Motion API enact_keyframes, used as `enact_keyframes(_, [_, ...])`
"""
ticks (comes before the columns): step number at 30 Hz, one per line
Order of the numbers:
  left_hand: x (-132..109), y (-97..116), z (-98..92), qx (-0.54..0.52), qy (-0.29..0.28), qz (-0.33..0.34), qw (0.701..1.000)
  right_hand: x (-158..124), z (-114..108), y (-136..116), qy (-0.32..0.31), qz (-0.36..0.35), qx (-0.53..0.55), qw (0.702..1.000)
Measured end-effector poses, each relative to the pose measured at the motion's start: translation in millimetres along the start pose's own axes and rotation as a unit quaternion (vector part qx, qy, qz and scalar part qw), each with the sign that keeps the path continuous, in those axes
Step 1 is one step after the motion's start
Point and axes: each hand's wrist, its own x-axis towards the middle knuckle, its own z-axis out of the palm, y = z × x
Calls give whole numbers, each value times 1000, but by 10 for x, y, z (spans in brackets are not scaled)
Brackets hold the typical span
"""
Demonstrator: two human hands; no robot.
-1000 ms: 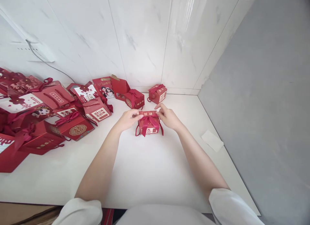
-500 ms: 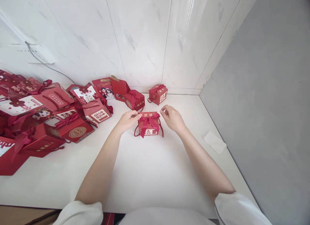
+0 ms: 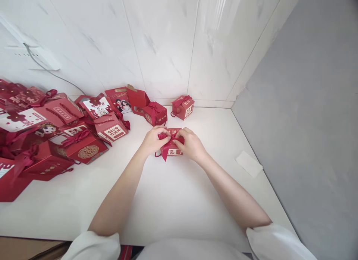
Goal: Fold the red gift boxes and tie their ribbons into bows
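Observation:
A small red gift box (image 3: pixel 173 152) with pale lettering on its front stands on the white table, directly before me. Across it runs a dark red ribbon (image 3: pixel 165 150) tied in a bow, one tail hanging down the front. My left hand (image 3: pixel 154 140) pinches the bow's left side between thumb and fingers. From the right, my right hand (image 3: pixel 190 142) pinches the ribbon near the knot. Both hands cover much of the box's top and sides. A bit of rope handle (image 3: pixel 158 154) shows at the box's left.
Behind stand two more ribboned red boxes, one on the left (image 3: pixel 155 113) and one on the right (image 3: pixel 183 107), near the tiled wall (image 3: pixel 165 43). Many red gift boxes (image 3: pixel 86 150) crowd the left side. A white paper slip (image 3: pixel 248 163) lies at right, beside a grey wall (image 3: pixel 310 114).
My right hand has moved left and down onto the bow, its fingers closing on the ribbon. My left hand has shifted right from the box's corner to the bow.

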Motion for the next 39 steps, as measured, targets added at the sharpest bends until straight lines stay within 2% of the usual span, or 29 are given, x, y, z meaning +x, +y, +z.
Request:
enact_keyframes(3, [3, 1, 24, 9, 9, 0, 1000, 5, -54, 11, 17, -78, 6, 997])
enact_keyframes(5, [3, 6, 35, 17, 14, -2, 1000, 3, -83, 9, 1, -128, 7, 992])
enact_keyframes(10, [0, -4, 43, 32, 17, -12, 999, -26, -132, -19, -49, -182, -46, 981])
enact_keyframes(13, [6, -25, 51, 33, 19, -16, 999, -52, -156, -47, -69, -184, -54, 979])
enact_keyframes(18, [29, -44, 69, 11, 22, -25, 999, -92, -167, -90, -95, -150, -65, 982])
enact_keyframes(22, [33, -28, 96, -40, 18, -43, 998, -104, -175, -115, -109, -161, -52, 980])
enact_keyframes(26, [16, -7, 113, -45, 19, -40, 998, -131, -228, -169, -147, -164, -21, 975])
enact_keyframes(29, [-17, 19, 26, -79, -33, -43, 995, -162, -358, -226, -243, -160, 36, 956])
enact_keyframes(31, [-56, 46, -90, -129, -120, -56, 983, -174, -498, -254, -338, -153, 106, 923])
enact_keyframes(33, [-103, 69, -219, -166, -214, -77, 959, -174, -649, -254, -384, -125, 173, 898])
enact_keyframes(34, [-126, 74, -273, -174, -248, -86, 949, -169, -713, -239, -373, -107, 192, 901])
enact_keyframes(36, [-156, 66, -336, -171, -285, -100, 938, -153, -791, -175, -298, -74, 184, 934])
enact_keyframes(39, [-152, 14, -309, -150, -285, -95, 942, -122, -761, -24, -171, -36, 98, 980])
